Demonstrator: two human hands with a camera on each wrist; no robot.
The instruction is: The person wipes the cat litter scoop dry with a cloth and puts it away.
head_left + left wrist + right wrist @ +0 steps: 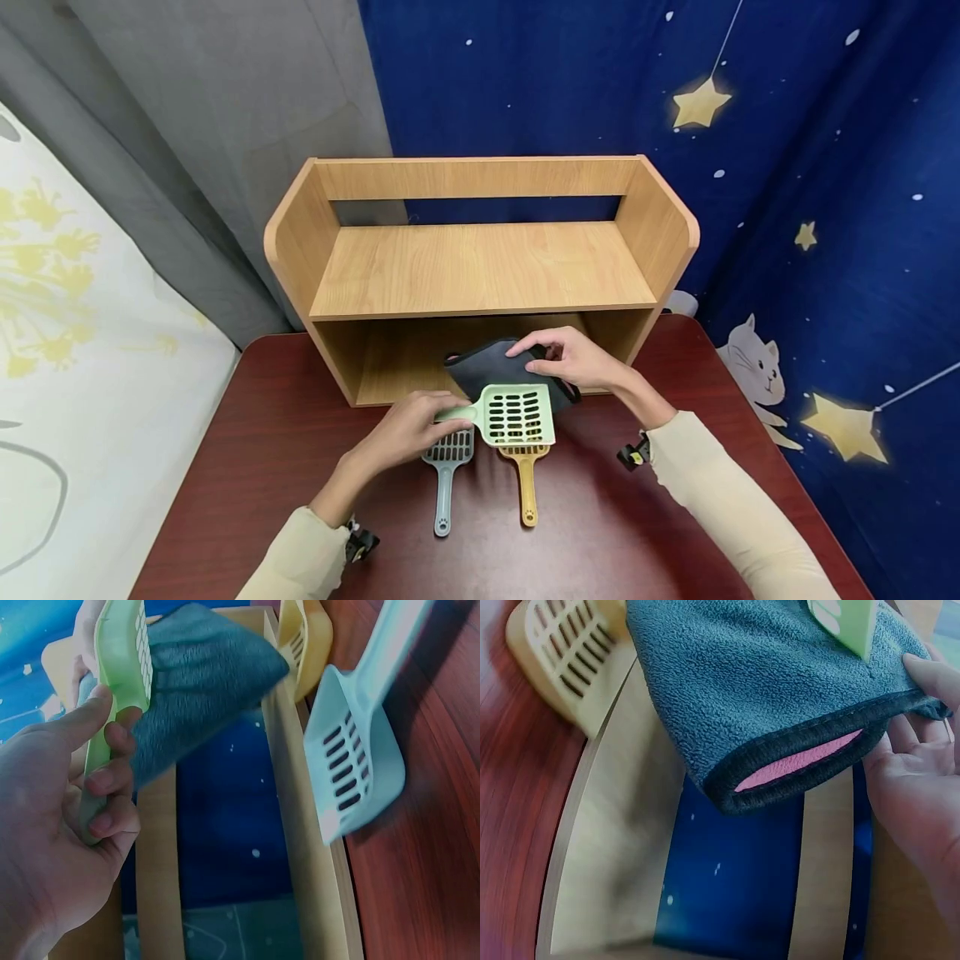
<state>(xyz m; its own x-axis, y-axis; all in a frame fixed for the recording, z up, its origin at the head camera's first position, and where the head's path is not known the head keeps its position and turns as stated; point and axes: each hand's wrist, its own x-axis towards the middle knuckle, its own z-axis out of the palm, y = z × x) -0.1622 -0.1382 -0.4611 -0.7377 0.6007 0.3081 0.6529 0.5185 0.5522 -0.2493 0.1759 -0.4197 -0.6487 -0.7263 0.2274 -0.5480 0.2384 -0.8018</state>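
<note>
My left hand (405, 429) grips a pale green slotted litter scoop (485, 414) by its handle, with the scoop's head pointing right. Behind that head, my right hand (576, 358) holds a dark grey fleecy cloth (483, 363) by its upper right part. In the right wrist view the cloth (772, 682) is folded or pouch-like, with a black border and pink inside. The green scoop (855, 626) overlaps its front there; whether they touch I cannot tell. Below lie a grey-blue scoop (443, 500) and a yellow scoop (528, 492), handles towards me, their heads partly covered.
A two-level wooden shelf (480, 267) stands at the back of the dark red table (300, 467), right behind both hands. Grey curtain (225, 108) and blue star-patterned curtain (525, 92) hang behind it. A white patterned cloth (97, 333) hangs at the left.
</note>
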